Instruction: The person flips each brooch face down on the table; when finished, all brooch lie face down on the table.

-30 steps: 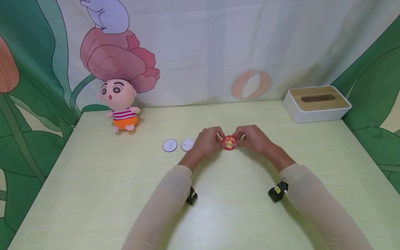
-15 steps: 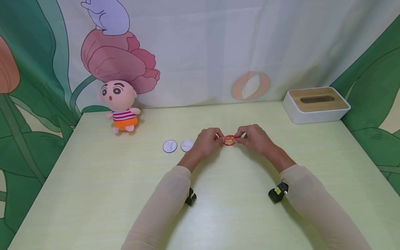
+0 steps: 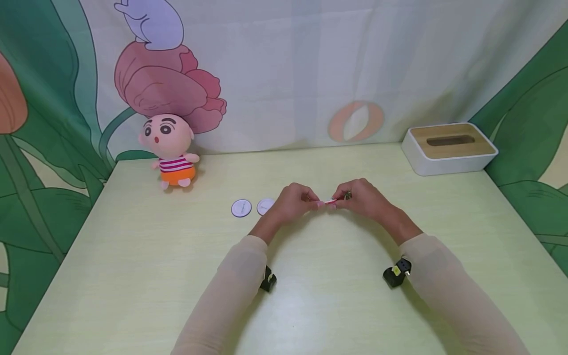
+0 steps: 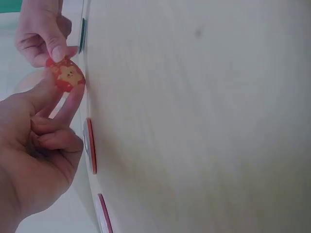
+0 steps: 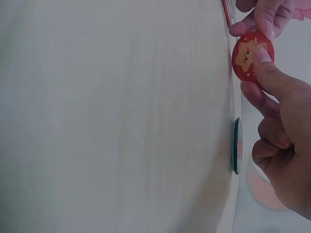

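Note:
A round red badge [image 5: 243, 57] with a yellow star figure is held between both hands, just above the table. In the head view it stands nearly edge-on as a thin red and white sliver [image 3: 330, 201]. My left hand [image 3: 295, 202] pinches one side of it between thumb and finger. The opposite side is pinched by my right hand [image 3: 360, 198], whose thumb lies across the printed face in the right wrist view. On the table near the right hand lies a green-edged disc [image 5: 237, 145], mostly hidden in the head view.
Two white-backed discs [image 3: 241, 208] lie left of the hands, one partly behind the left hand. A doll [image 3: 170, 148] sits at the back left of the table [image 3: 133, 276]. At the back right stands a white tissue box [image 3: 450, 148] with a wooden lid.
The red badge has tilted from showing its printed face in the head view to nearly edge-on. Both hands keep their pinch and have barely shifted.

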The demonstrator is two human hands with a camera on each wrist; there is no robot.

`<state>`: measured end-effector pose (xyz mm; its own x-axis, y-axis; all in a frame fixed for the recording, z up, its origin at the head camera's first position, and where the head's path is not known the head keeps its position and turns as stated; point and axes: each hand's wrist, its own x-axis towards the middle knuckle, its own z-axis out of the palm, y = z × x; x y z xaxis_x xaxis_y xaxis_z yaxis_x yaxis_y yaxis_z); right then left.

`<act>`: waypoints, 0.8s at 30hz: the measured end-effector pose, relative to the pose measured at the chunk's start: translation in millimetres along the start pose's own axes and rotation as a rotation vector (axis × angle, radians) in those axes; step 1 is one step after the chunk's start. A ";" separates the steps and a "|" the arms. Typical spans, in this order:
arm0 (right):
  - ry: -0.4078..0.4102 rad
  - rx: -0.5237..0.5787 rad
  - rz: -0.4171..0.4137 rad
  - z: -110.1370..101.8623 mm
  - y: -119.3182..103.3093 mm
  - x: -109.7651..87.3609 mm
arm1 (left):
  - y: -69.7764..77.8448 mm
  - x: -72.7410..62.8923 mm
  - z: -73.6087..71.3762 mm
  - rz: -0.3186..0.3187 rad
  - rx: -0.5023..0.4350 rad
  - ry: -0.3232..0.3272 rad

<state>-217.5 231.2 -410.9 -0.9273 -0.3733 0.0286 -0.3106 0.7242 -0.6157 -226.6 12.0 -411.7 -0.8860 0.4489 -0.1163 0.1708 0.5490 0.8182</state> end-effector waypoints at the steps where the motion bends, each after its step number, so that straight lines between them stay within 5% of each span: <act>1: -0.019 0.011 0.008 0.1 -0.2 -0.1 | -0.1 -0.3 -0.2 -0.003 0.008 -0.005; 11: -0.093 0.003 0.068 3.3 -0.1 2.8 | 0.5 1.2 0.0 -0.030 0.077 -0.047; 24: -0.121 0.010 0.111 3.8 -5.3 2.7 | 8.2 -1.6 3.0 -0.004 0.163 -0.011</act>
<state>-217.6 224.2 -410.6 -0.9237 -0.3587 -0.1344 -0.2050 0.7594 -0.6175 -222.5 17.8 -406.6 -0.8824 0.4534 -0.1259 0.2358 0.6576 0.7155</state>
